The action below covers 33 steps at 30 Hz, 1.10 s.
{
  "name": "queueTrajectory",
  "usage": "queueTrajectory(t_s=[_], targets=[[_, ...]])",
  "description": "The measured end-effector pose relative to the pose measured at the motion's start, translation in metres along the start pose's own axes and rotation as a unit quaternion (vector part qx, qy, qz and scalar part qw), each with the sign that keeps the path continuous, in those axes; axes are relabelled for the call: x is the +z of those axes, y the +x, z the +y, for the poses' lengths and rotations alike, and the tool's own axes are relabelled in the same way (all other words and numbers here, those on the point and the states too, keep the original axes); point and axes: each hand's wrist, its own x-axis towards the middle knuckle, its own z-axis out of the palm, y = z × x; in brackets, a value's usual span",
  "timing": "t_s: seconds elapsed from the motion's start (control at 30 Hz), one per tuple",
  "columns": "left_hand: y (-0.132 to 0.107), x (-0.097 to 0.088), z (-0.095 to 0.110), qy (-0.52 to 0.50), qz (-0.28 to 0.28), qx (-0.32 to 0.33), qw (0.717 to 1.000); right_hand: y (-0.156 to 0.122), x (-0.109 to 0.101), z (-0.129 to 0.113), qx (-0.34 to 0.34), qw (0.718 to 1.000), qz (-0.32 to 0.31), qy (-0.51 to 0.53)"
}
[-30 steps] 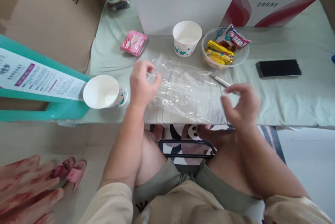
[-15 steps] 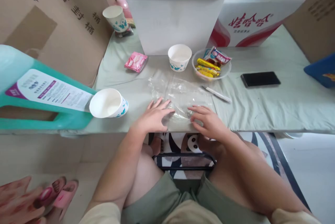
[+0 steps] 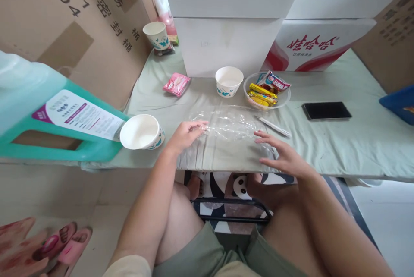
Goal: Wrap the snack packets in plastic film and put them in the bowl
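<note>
Left hand (image 3: 185, 135), right hand (image 3: 282, 157) press plastic bag (image 3: 231, 129); carton (image 3: 48, 26) reads 304.

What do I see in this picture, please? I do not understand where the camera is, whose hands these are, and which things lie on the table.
There is no machine. The camera sits on a person's head and looks down at their own two bare hands. The left hand touches the left edge of a clear plastic sheet spread on the cloth-covered table; whether it pinches the sheet is unclear. The right hand lies open on the sheet's right side. Around them are a tipped paper cup, an upright paper cup, a clear bowl of snack packets, a pen, a black phone, a pink packet and a teal jug.
</note>
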Motion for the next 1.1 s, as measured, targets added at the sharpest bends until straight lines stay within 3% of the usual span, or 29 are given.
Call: queueTrajectory(t_s=[0.1,0.2,0.27,0.4,0.53,0.63,0.83,1.0,1.1], targets=[[0.002,-0.004,-0.001,-0.039,0.002,-0.013,0.999,0.012,0.011,0.003,0.022,0.988,0.116,0.098],[0.006,-0.007,-0.005,-0.076,0.023,-0.019,0.997,0.029,0.020,0.006,0.079,0.939,0.250,0.223],[0.012,-0.004,-0.008,-0.115,0.050,-0.030,0.992,0.042,0.025,0.006,0.115,0.912,0.289,0.266],[0.027,0.010,-0.008,-0.186,0.125,-0.062,0.973,0.064,0.033,0.003,0.170,0.921,0.266,0.230],[0.039,0.020,-0.010,-0.127,0.182,-0.057,0.973,0.074,0.038,0.006,0.235,0.923,0.254,0.170],[0.043,0.019,-0.014,-0.056,0.194,-0.053,0.978,0.073,0.036,0.012,0.250,0.931,0.250,0.091],[0.034,0.012,-0.018,0.084,0.174,-0.114,0.975,0.072,0.031,0.018,0.246,0.938,0.234,-0.064],[0.023,0.004,-0.022,0.241,0.203,-0.076,0.946,0.072,0.032,0.019,0.244,0.935,0.224,-0.126],[0.023,0.003,-0.028,0.273,0.263,-0.014,0.925,0.070,0.037,0.017,0.221,0.928,0.232,-0.189]])
